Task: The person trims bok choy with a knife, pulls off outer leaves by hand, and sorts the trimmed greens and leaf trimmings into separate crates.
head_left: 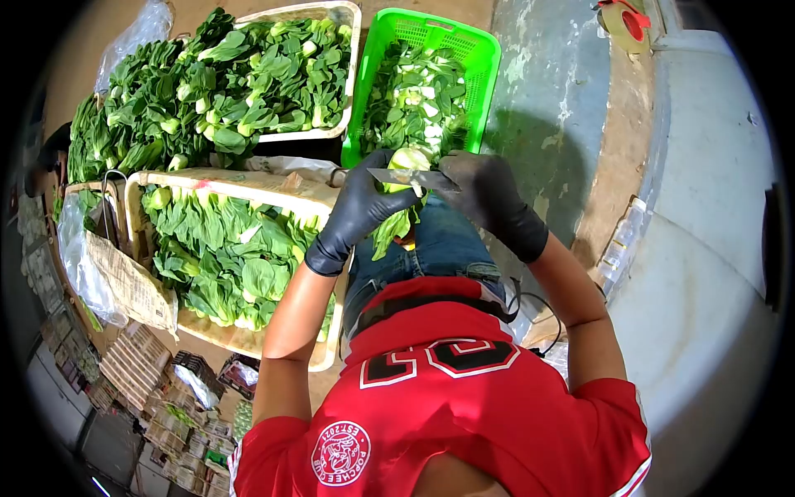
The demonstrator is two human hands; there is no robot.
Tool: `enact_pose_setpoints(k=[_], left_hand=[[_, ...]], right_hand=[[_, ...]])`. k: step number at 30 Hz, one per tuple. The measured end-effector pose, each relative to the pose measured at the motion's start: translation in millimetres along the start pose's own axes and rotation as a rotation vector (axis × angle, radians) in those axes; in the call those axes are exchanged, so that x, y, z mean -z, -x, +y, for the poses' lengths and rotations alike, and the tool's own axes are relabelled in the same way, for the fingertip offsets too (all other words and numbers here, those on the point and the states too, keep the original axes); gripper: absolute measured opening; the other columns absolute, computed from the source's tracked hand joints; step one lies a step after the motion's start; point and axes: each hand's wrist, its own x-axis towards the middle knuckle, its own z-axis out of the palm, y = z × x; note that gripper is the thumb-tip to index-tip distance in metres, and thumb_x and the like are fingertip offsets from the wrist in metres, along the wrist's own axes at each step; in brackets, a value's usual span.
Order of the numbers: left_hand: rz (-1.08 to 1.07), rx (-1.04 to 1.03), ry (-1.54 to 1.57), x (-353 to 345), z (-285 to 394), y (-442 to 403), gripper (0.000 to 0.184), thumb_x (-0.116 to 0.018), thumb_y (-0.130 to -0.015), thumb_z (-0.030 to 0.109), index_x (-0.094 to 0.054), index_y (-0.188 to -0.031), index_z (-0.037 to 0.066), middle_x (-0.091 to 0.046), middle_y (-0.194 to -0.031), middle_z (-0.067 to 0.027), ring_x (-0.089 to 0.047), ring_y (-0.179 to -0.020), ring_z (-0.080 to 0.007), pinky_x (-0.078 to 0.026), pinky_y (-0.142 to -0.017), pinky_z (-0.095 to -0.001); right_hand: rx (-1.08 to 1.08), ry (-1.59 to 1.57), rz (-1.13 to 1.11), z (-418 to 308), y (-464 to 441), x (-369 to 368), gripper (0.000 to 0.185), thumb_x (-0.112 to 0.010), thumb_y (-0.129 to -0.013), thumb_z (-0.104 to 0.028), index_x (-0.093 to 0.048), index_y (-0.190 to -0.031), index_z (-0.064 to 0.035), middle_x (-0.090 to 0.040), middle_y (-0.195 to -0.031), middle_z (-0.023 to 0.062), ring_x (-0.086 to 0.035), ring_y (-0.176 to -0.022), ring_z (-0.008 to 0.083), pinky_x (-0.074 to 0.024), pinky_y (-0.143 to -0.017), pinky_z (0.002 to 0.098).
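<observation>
Left hand [364,203]: grasps a bok choy [396,228], likely steadying it for the knife [393,176].
Right hand [490,192]: grips the knife, blade lying across the bok choy.
Bok choy: between both hands, leaves hanging.
Green crate [483,62]: just beyond, likely for easy reach.

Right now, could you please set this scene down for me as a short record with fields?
Left hand: black-gloved, gripping a leafy vegetable
Right hand: black-gloved, gripping a knife
Knife blade: pointing toward the left hand, across the vegetable
Green basket: beyond the hands, holding loose greens
Upper pale crate: left of the basket, heaped with leafy greens
Lower pale crate: beside the left forearm, also holding leafy greens
</observation>
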Motion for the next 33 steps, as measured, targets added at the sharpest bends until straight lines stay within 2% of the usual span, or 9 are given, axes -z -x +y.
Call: enact_pose_setpoints(k=[7,9,13,21,24,26,30,31,33], left_hand=[[0.023,-0.139,-0.155,-2.7,-2.2,2.9,0.054,-0.075,-0.071,0.019,-0.051,-0.113,-0.003,-0.059,-0.106,-0.0118,-0.055,-0.096,-0.0162,-0.044,-0.084,-0.0294],[0.1,-0.279,-0.185,-6.0,-13.4,-3.8,0.058,-0.074,-0.072,0.021,-0.049,-0.118,-0.003,-0.059,-0.108,-0.0128,-0.055,-0.099,-0.018,-0.042,-0.087,-0.0305],[0.117,-0.383,-0.236,-21.5,-11.2,-13.3,0.062,-0.064,-0.081,0.027,-0.038,-0.128,-0.004,-0.051,-0.119,-0.0222,-0.05,-0.111,-0.0289,-0.037,-0.095,-0.0365],[-0.048,-0.272,-0.251,-13.9,-3.6,-17.9,0.059,-0.07,-0.076,0.026,-0.046,-0.121,-0.002,-0.055,-0.113,-0.0217,-0.054,-0.105,-0.0316,-0.042,-0.09,-0.0367],[0.061,-0.436,-0.355,-18.9,-6.6,-14.5,0.056,-0.072,-0.073,0.023,-0.049,-0.119,-0.001,-0.056,-0.112,-0.0208,-0.057,-0.099,-0.0306,-0.045,-0.084,-0.038],[-0.062,-0.442,-0.314,-17.8,-18.4,-16.7,0.053,-0.069,-0.072,0.017,-0.05,-0.119,0.0,-0.059,-0.105,-0.0223,-0.06,-0.09,-0.0313,-0.047,-0.08,-0.0379],[-0.169,-0.454,-0.144,2.8,-65.3,-16.5,0.024,-0.057,-0.074,0.01,-0.059,-0.096,0.001,-0.062,-0.091,-0.0169,-0.061,-0.075,-0.026,-0.048,-0.069,-0.0352],[-0.136,-0.131,0.075,15.2,-56.8,-4.7,0.021,-0.055,-0.076,0.013,-0.059,-0.093,0.003,-0.061,-0.087,-0.0164,-0.059,-0.077,-0.0308,-0.047,-0.069,-0.037],[0.283,-0.439,-0.342,31.9,-112.7,-13.1,0.026,-0.056,-0.076,0.017,-0.057,-0.097,0.002,-0.061,-0.087,-0.0182,-0.059,-0.079,-0.0338,-0.047,-0.07,-0.0398]], right_hand=[[-0.305,0.047,-0.216,98.8,33.6,-51.9,0.033,-0.063,-0.076,-0.035,-0.059,-0.063,-0.0051,-0.057,-0.059,0.0165,-0.057,-0.056,0.0355,-0.0463,-0.054,0.0422],[-0.506,-0.088,-0.201,84.0,35.6,-40.9,0.03,-0.064,-0.078,-0.033,-0.062,-0.084,-0.0036,-0.061,-0.073,0.0167,-0.061,-0.067,0.0299,-0.0471,-0.059,0.0388],[-0.25,-0.729,-0.025,32.0,24.7,-30.8,0.064,-0.077,-0.069,-0.018,-0.043,-0.12,-0.0005,-0.052,-0.112,0.0134,-0.053,-0.097,0.0167,-0.0448,-0.079,0.0299],[-0.067,-0.635,0.044,32.9,9.4,-4.5,0.058,-0.077,-0.066,-0.013,-0.047,-0.114,-0.0009,-0.058,-0.101,0.0099,-0.054,-0.09,0.0154,-0.045,-0.081,0.0297],[-0.406,-0.553,-0.382,51.4,10.3,4.7,0.061,-0.075,-0.067,-0.011,-0.046,-0.12,-0.0005,-0.057,-0.098,0.0062,-0.054,-0.086,0.0137,-0.0463,-0.076,0.0292],[-0.09,-0.371,-0.372,77.6,15.2,4.6,0.071,-0.073,-0.067,-0.008,-0.039,-0.13,0.0004,-0.057,-0.099,0.004,-0.052,-0.082,0.0094,-0.0467,-0.07,0.0278],[-0.319,-0.671,-0.764,81.3,2.2,6.8,0.06,-0.066,-0.065,-0.008,-0.046,-0.121,0.0015,-0.057,-0.106,0.0067,-0.053,-0.097,0.015,-0.0428,-0.084,0.028],[-0.276,-0.723,-0.81,77.5,-1.9,2.4,0.055,-0.065,-0.065,-0.011,-0.049,-0.117,0.0018,-0.057,-0.104,0.0062,-0.053,-0.096,0.0147,-0.0428,-0.083,0.028],[-0.414,-0.771,-0.826,55.4,-19.6,-0.5,0.045,-0.06,-0.07,-0.017,-0.053,-0.109,0.002,-0.057,-0.1,0.0062,-0.053,-0.092,0.0155,-0.0432,-0.08,0.0288]])
